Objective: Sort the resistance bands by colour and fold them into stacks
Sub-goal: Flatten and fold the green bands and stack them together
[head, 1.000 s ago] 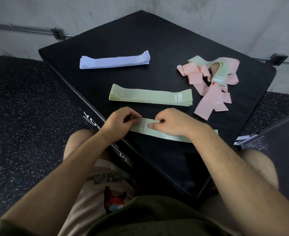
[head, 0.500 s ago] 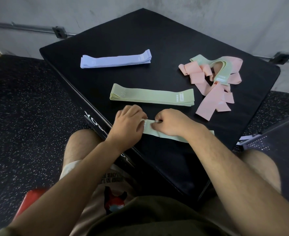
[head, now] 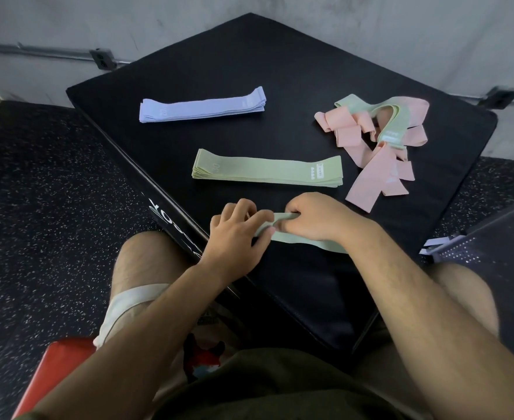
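Light was dim and even; soft shadows lay just under the fingers [head: 243, 207]. Beyond them, the matte tabletop [head: 280, 71] bowed with wide-angle distortion.

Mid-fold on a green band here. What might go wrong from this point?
1. The left hand and right hand fold the green band right by the black box's edge; if released, it may spring open or slide off.
2. A second green band is tangled in the pink pile; tugging it free may drag pink bands onto the green stack.
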